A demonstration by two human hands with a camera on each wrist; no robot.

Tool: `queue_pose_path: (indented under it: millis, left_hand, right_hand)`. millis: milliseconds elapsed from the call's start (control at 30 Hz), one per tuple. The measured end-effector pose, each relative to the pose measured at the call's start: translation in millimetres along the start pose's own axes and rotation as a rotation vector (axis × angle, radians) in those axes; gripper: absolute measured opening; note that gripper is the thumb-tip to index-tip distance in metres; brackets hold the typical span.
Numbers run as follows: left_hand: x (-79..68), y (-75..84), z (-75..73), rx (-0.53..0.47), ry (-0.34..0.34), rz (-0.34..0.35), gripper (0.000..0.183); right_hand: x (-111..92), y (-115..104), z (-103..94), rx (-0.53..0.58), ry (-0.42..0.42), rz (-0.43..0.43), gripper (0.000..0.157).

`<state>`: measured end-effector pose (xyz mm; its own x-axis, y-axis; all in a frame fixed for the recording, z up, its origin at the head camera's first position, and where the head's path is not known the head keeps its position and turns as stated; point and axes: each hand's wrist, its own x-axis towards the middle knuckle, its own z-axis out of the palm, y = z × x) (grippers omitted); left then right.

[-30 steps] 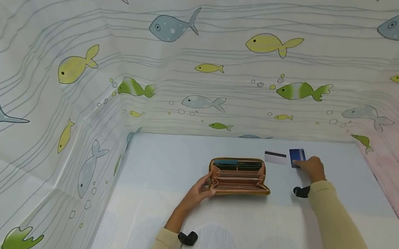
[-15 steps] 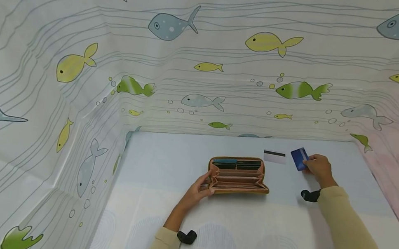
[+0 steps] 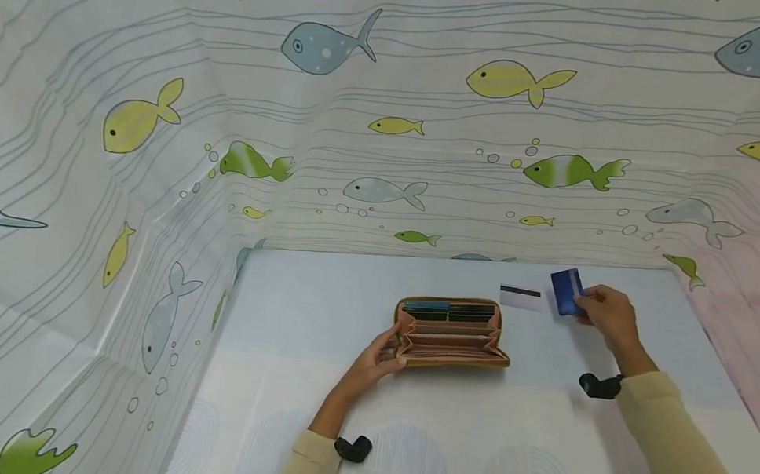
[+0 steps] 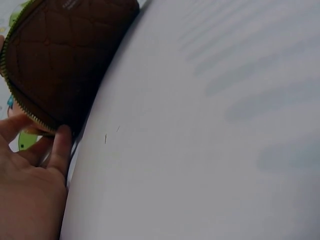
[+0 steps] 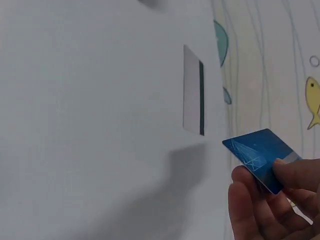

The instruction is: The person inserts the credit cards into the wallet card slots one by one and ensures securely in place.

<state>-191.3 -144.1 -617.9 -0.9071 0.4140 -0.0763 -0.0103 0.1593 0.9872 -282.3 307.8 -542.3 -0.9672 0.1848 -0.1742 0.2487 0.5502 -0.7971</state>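
A brown zip-around wallet [image 3: 450,360] lies spread wide on the table, its pink lining, folds and several cards in the slots showing. My left hand [image 3: 372,362] grips its left end, thumb at the front edge. In the left wrist view the quilted outside of the wallet [image 4: 65,55] and its zip appear beside the left hand [image 4: 35,175]. To the right, my right hand [image 3: 612,317] pinches a blue card [image 3: 565,291] between thumb and fingers. The right wrist view has that card [image 5: 260,155] raised off the table.
A white card with a dark stripe [image 3: 520,298] lies flat on the table between the wallet and the blue card. The white table [image 3: 316,292] meets a fish-patterned sheet [image 3: 334,144] at its back and left sides.
My right hand has picked the blue card up from the table and drawn slightly right, tilting the card on the way. The left hand still holds the wallet in the same place.
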Motion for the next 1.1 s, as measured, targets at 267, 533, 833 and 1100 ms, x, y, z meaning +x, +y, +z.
queue_pose_path:
  millis: [267, 533, 833, 1100]
  left_hand:
    - [-2.1, 15.7, -3.0, -0.003, -0.044, -0.016, 0.076]
    - [-2.1, 14.0, -3.7, -0.009, -0.037, -0.012, 0.077]
    - [0.2, -2.9, -1.1, -0.012, -0.006, 0.001, 0.074]
    - [0.1, 5.7, -2.5, -0.015, -0.033, -0.01, 0.075]
  right_hand:
    - [-31, -38, 12.9, -0.093, 0.035, -0.156, 0.032]
    - [-70, -83, 34.8, -0.048, 0.031, -0.36, 0.022]
    - [-96, -108, 60.1, -0.075, -0.073, -0.498, 0.017]
    - [-105, -116, 76.1, -0.07, -0.162, -0.551, 0.014]
